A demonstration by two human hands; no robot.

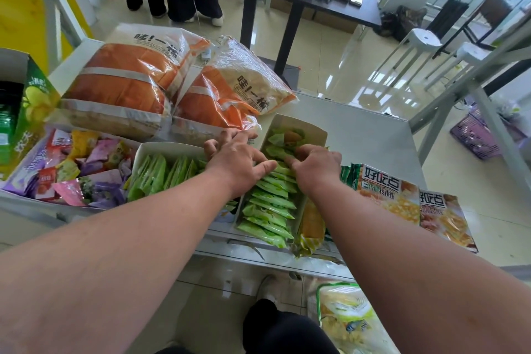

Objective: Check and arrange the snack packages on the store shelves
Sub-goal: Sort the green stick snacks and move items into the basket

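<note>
Bare shelf top (370, 138) is left free right of the open carton (298, 129); approach from behind is blocked by two large orange bags (172, 89).

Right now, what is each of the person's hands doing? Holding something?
Left hand: fingers spread, pressing on the green packets in the tray; open.
Right hand: fingertips curled onto the same green packets; a grip cannot be told.
</note>
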